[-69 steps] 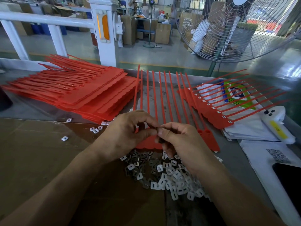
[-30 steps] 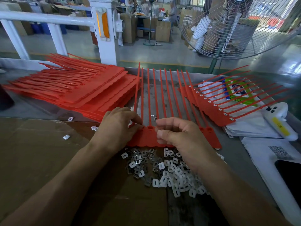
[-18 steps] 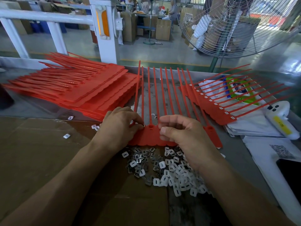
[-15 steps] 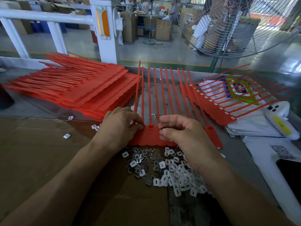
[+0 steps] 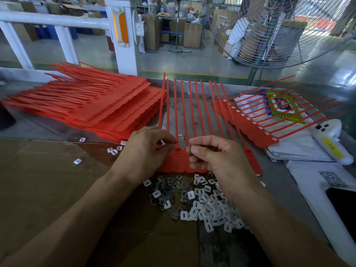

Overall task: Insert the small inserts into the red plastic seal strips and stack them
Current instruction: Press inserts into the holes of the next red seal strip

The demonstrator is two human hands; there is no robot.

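A red seal strip [image 5: 178, 160] lies flat before me, its thin tails fanning away toward the far edge. My left hand [image 5: 146, 149] grips the strip's left end near its heads. My right hand [image 5: 210, 157] pinches a small dark insert [image 5: 189, 151] between thumb and forefinger just above a strip head. A pile of white and grey inserts [image 5: 196, 201] lies under my wrists. A tall stack of red strips [image 5: 92, 106] sits at the left. Another strip with white inserts fitted [image 5: 254, 128] lies at the right.
Brown cardboard [image 5: 48, 189] covers the near left of the table, with a few stray inserts [image 5: 114, 150] on it. Papers and a white handheld device [image 5: 331, 141] lie at the right, a dark phone [image 5: 344, 205] near the right edge. A white railing and a large fan stand behind.
The strip has been lowered flat onto the table. My right hand has opened its curl a little and now holds an insert at a strip head; the left hand has barely moved.
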